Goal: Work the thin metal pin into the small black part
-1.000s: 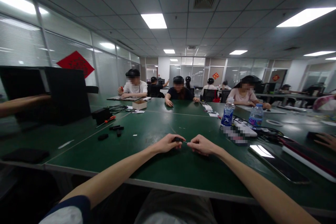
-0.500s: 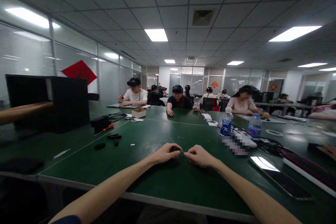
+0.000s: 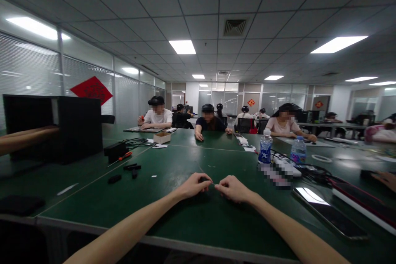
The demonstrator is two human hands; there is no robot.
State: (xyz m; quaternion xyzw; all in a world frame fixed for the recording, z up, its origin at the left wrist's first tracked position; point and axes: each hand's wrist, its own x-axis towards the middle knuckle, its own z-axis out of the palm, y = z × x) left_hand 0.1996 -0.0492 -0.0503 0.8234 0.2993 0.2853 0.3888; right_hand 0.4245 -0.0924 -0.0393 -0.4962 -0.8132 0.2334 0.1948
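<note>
Small dark piece point(image 3: 204, 180): held above the green surface point(image 3: 173, 204), toward its front edge, mostly hidden by fingers. Thin pale strand point(image 3: 213, 183): runs from the piece toward the other hand.

Left hand point(image 3: 192, 186): grip closed, fingers curled around the small dark piece. Right hand point(image 3: 233, 189): fingers curled, grip just beside the left hand, with the strand's end at the fingertips; whether it is clamped on the strand cannot be told.

On the surface, left of the hands: three small black parts point(image 3: 128, 170), scattered; screwdriver point(image 3: 121, 156) with an orange handle, just beside a black adapter point(image 3: 116, 152) with dark cables point(image 3: 136, 142); large black box point(image 3: 74, 130) farther left.

On the surface, right of the hands: phone point(image 3: 329, 212), lying flat; white power strip point(image 3: 286, 168) with tangled cables point(image 3: 315, 171); two plastic water bottles point(image 3: 265, 147), point(image 3: 298, 152), upright, well behind the phone; roll of tape point(image 3: 319, 158).

Farther along: small cardboard box point(image 3: 162, 137), near a seated co-worker point(image 3: 156, 115); two more seated co-workers point(image 3: 208, 126), point(image 3: 286, 121). A co-worker's hand point(image 3: 385, 180) rests at the right edge of the view.
</note>
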